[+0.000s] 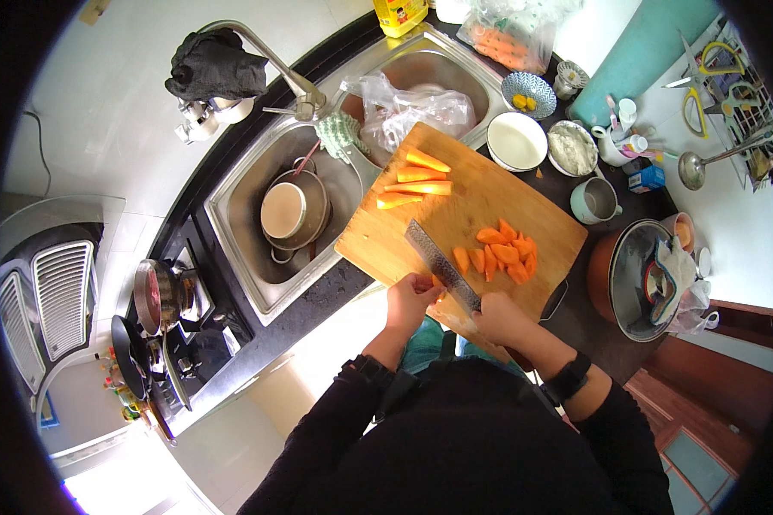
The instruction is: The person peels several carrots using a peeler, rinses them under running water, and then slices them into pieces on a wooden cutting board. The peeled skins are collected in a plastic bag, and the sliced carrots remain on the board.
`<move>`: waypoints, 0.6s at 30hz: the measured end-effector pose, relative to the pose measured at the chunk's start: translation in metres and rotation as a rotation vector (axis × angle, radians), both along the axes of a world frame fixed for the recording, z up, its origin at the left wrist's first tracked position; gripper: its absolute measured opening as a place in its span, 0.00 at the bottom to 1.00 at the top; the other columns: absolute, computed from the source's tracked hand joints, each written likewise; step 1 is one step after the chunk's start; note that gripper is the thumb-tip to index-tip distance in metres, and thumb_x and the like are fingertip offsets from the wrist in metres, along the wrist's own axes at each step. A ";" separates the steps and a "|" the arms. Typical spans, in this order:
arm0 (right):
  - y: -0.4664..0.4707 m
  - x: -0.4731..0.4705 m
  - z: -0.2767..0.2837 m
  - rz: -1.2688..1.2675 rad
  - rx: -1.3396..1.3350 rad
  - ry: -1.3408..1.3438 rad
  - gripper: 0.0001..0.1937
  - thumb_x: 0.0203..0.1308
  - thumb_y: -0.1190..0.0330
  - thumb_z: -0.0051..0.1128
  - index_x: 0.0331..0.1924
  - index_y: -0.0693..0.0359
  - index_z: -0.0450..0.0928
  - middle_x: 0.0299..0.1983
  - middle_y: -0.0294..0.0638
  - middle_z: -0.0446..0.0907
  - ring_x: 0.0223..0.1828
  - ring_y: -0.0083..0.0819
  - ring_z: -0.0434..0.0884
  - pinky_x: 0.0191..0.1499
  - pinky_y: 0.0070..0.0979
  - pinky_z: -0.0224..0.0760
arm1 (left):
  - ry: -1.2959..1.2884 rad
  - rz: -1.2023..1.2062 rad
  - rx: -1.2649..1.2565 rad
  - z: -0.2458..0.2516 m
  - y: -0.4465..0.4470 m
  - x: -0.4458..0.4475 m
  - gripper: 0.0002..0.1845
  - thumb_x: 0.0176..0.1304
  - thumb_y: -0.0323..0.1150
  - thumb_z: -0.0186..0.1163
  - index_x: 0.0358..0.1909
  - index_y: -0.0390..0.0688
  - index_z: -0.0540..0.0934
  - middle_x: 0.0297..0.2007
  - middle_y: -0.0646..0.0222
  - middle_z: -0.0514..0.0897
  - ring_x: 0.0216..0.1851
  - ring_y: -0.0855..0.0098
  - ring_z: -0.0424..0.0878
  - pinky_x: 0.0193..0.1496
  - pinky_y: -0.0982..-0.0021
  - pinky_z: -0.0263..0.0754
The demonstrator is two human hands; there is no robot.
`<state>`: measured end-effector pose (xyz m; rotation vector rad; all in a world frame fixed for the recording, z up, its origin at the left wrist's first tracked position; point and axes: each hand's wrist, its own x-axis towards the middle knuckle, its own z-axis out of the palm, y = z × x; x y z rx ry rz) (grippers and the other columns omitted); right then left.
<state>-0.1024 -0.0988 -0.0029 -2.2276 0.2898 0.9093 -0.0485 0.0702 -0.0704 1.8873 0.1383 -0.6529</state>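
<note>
My right hand (pixel 499 318) grips a kitchen knife, its broad speckled blade (pixel 443 267) pointing away to the upper left over a wooden cutting board (pixel 483 193). Left of the blade, the fingertips of my left hand (pixel 412 297) pinch a piece of carrot (pixel 437 288), mostly hidden by the fingers and the blade. On the other side of the knife lies a pile of cut carrot chunks (pixel 505 251). Several longer peeled carrot pieces (pixel 422 175) rest side by side near the board's far left part.
The board's far left corner overlaps a double steel sink (pixel 248 283) holding stacked pots (pixel 296 209) and a plastic bag (pixel 412 112). Bowls (pixel 516 143), a mug (pixel 596 201) and a large basin (pixel 641 280) stand to the right. Pans (pixel 154 296) sit on the stove at left.
</note>
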 end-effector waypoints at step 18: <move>-0.031 -0.039 -0.014 -0.552 0.179 -0.263 0.15 0.53 0.65 0.51 0.28 0.75 0.73 0.17 0.53 0.75 0.18 0.41 0.78 0.21 0.34 0.69 | 0.047 -0.087 -0.019 0.001 -0.050 0.047 0.15 0.56 0.38 0.60 0.34 0.34 0.75 0.24 0.61 0.80 0.21 0.73 0.79 0.22 0.74 0.73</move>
